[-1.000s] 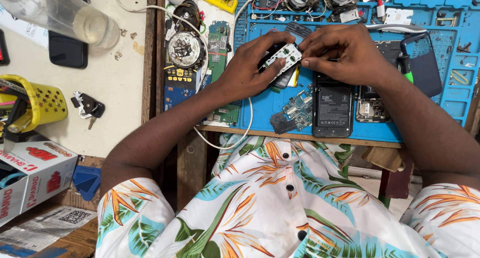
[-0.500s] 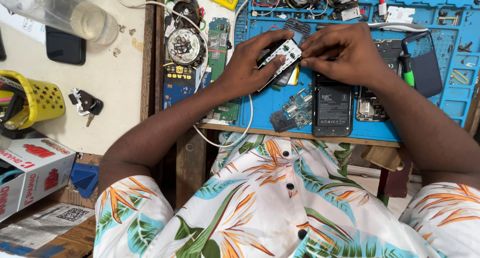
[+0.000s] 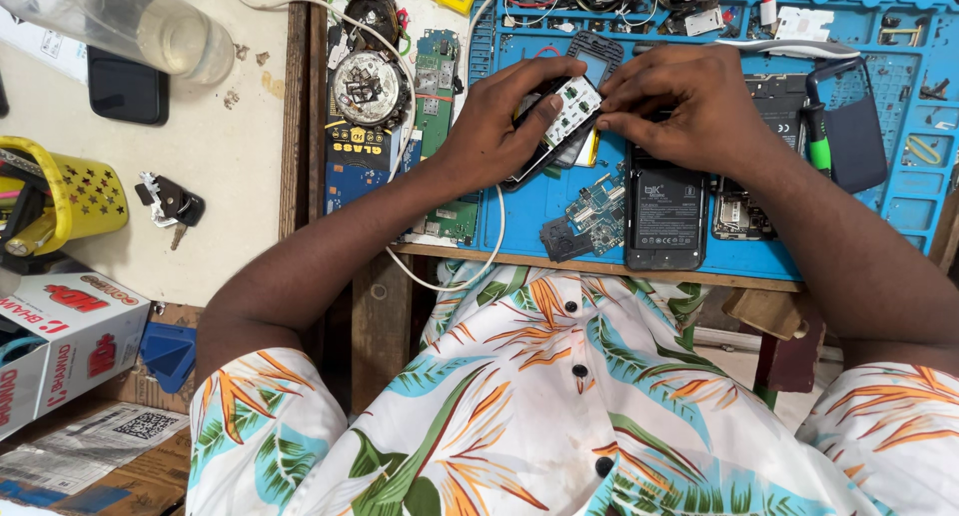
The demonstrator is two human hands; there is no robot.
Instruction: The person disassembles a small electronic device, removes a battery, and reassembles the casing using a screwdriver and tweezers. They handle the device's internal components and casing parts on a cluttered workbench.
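Left hand (image 3: 499, 126) grips a small dark phone body (image 3: 534, 151) with a white circuit board (image 3: 567, 108) lying on top of it, thumb pressed on the board's edge, grip clenched around the phone's sides. Right hand (image 3: 689, 111) comes in from the other side, fingertips (image 3: 611, 111) pinching the board's right end (grasping the board, both hands touching it). Phone and board are held just above the blue work mat (image 3: 519, 211) on the surface, near its upper middle. Just below the right hand lies a black battery (image 3: 664, 211), flat on the mat; beside it to the left, a small loose circuit board (image 3: 589, 216). Left of the mat: a round metal part (image 3: 368, 86) and a green board (image 3: 435, 76). Far left: yellow cup (image 3: 85, 191), keys (image 3: 170, 204), clear plastic bottle (image 3: 120, 21), dark phone (image 3: 127, 86).
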